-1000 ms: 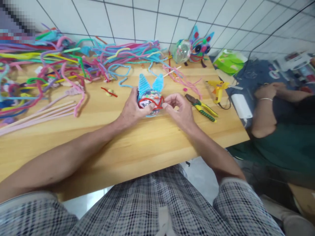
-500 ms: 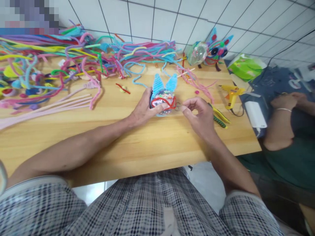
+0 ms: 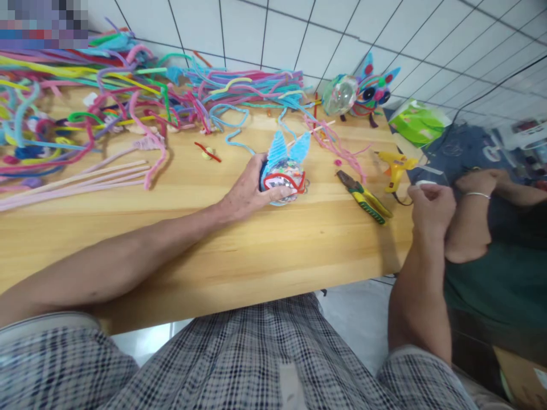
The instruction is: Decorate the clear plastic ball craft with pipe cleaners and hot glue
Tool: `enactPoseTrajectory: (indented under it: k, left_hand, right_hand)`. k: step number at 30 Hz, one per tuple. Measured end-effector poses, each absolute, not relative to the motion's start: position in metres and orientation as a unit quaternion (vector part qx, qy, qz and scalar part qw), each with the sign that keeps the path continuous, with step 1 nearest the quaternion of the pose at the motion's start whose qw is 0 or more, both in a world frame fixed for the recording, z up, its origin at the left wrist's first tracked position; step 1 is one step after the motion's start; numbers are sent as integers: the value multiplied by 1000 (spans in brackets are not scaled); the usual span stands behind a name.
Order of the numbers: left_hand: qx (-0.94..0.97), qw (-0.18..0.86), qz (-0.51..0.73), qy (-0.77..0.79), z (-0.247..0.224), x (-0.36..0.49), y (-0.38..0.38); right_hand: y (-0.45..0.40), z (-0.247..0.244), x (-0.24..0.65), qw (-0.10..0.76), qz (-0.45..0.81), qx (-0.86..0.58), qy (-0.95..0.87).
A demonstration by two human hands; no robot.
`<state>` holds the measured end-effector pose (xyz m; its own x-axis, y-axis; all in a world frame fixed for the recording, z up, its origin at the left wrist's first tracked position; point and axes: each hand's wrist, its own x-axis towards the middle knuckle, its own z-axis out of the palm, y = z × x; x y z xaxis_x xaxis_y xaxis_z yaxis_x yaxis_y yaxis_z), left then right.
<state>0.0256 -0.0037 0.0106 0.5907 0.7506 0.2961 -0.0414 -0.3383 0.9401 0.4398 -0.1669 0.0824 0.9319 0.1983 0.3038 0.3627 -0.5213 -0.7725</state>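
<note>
My left hand (image 3: pixel 250 191) is wrapped round a small clear ball figure (image 3: pixel 285 176) with two blue pointed ears and a red pipe-cleaner outline, its thumb across the front. My right hand (image 3: pixel 433 208) hangs at the table's right edge, over a white box mostly hidden behind it. Its fingers are pinched together, and what they hold, if anything, is hidden. Between my hands lie yellow-and-green pliers (image 3: pixel 365 198). Just left of my right hand is a yellow glue gun (image 3: pixel 397 169).
Many coloured pipe cleaners (image 3: pixel 252 91) cover the back and left of the wooden table (image 3: pixel 239 250). A finished-looking eared figure (image 3: pixel 374 94) stands at the back right, near a green packet (image 3: pixel 419 122). Another person's arm (image 3: pixel 470 225) rests at the far right.
My right hand has moved from beside the ball figure out to the right edge, uncovering the pliers. My left hand still holds the figure. The camera view has shifted slightly.
</note>
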Motion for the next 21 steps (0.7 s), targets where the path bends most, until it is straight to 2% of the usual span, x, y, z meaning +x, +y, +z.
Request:
enactPoseTrajectory:
  k: [11,17,21]
  left_hand:
    - [709,565,350,236,12,24,-5]
    - [722,544,350,246,13,24,-4]
    - [728,531,340,269,18,22,-6]
  right_hand:
    - [-156,64,468,408,-60,-900,-143]
    - [-145,65,472,364,-21,-920,-148]
    - [-151,58,478,317,12,-923,-218]
